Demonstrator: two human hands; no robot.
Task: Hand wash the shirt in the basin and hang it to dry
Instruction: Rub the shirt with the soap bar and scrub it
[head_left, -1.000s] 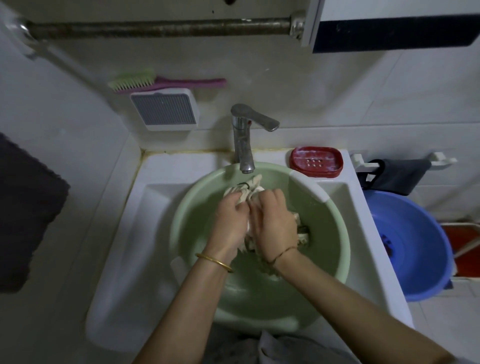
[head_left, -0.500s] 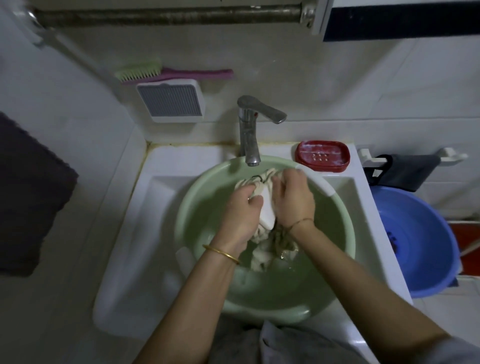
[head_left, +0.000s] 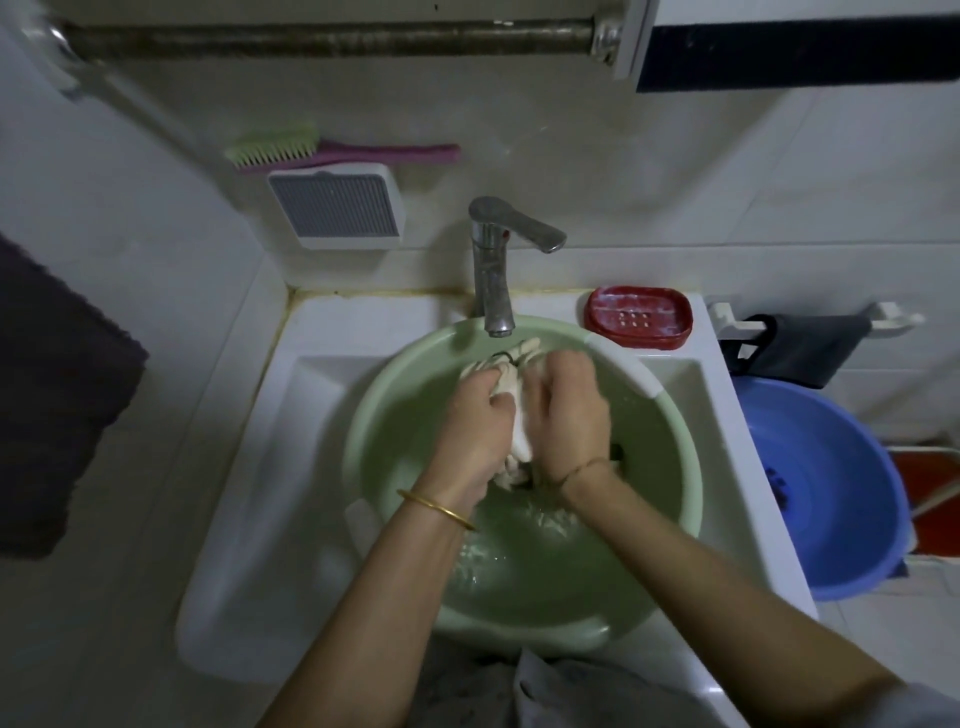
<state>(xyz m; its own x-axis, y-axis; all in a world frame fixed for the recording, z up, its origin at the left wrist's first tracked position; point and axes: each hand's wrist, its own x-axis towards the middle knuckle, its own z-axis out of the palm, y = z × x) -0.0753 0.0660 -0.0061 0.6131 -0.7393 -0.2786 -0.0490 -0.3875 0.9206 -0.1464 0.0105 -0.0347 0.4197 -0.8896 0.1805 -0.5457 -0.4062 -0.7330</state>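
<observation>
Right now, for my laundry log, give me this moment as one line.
stage: washing | left hand: grips shirt | right hand: grips shirt | shirt: bunched between hands, inside basin | hanging: not yet

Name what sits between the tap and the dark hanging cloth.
A red soap dish, resting on the sink ledge, shown in the head view.

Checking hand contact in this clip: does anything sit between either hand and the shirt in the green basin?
Nothing visible does. The left hand and the right hand both grip the bunched shirt directly, over the green basin and just below the faucet.
</observation>
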